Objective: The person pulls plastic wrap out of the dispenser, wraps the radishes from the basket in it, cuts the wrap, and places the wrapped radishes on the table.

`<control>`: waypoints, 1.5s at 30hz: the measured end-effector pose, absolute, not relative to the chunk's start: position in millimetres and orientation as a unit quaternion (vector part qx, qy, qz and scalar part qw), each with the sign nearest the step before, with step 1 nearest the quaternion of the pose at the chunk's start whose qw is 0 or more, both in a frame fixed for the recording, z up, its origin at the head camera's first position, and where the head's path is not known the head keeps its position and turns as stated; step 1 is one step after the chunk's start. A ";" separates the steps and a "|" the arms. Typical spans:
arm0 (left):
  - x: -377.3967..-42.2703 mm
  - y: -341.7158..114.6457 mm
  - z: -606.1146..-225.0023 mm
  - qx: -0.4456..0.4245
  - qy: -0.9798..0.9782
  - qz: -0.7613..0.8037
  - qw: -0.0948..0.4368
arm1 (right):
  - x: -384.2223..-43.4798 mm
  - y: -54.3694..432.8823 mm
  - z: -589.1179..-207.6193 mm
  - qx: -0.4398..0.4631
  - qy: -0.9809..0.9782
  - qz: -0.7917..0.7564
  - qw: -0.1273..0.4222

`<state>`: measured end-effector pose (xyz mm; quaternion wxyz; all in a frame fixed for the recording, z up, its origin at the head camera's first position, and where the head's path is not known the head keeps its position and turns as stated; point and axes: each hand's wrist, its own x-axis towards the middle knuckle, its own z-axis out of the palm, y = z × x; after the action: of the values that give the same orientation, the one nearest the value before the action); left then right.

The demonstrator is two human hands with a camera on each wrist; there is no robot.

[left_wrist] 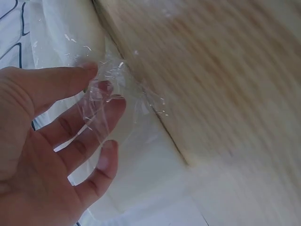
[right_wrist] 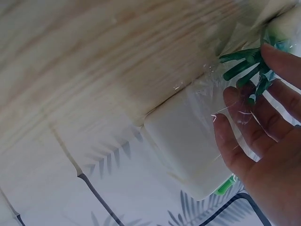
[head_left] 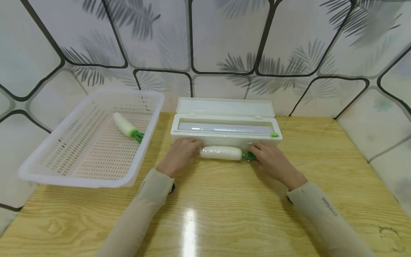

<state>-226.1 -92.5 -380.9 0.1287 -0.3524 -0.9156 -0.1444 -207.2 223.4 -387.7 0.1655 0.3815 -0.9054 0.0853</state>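
Note:
A white radish (head_left: pixel 221 152) with green stalks, wrapped in clear cling film, lies in front of the white cling film box (head_left: pixel 224 139). At its left end my left hand (head_left: pixel 183 153) pinches the gathered film (left_wrist: pixel 106 89) between thumb and fingers. My right hand (head_left: pixel 271 161) is at the leafy end, where its thumb and fingers hold the film around the green stalks (right_wrist: pixel 251 68). The box lid (head_left: pixel 224 107) stands raised, and a film roll (head_left: pixel 224 128) lies inside. A green slider (head_left: pixel 274 135) sits at the box's right front edge.
To the left stands a white plastic basket (head_left: pixel 146 150) with a second radish (head_left: pixel 123 125) in it, unwrapped as far as I can see. Both rest on a wooden table (head_left: pixel 231 214) against a patterned wall (head_left: pixel 224 39) behind the box.

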 end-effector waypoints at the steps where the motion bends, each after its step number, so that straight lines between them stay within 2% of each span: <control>1: -226.2 -92.4 -381.0 -0.351 -0.916 -0.146 0.126 | -207.3 223.5 -387.6 0.382 -0.905 0.086 0.167; 15: -213.2 -100.1 -373.5 -0.340 -0.930 -0.127 0.052 | -202.2 235.7 -386.1 0.416 -0.887 0.107 0.169; 24: -205.5 -100.1 -360.0 -0.344 -0.929 -0.118 0.063 | -198.7 251.7 -374.4 0.441 -0.850 0.152 0.245; 29: -206.0 -96.4 -349.1 -0.365 -0.917 -0.123 0.107 | -200.0 264.9 -367.0 0.395 -0.857 0.173 0.283; 38: -216.9 -75.8 -342.6 -0.366 -0.913 -0.151 0.103 | -203.4 278.9 -369.9 0.275 -0.882 0.217 0.314; 45: -222.4 -61.6 -340.2 -0.368 -0.906 -0.173 0.112 | -211.7 277.6 -373.2 0.216 -0.890 0.269 0.298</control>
<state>-222.4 -61.6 -340.2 0.1119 -0.3684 -0.9065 -0.1733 -211.7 277.6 -373.2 0.2980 0.2158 -0.8900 0.2693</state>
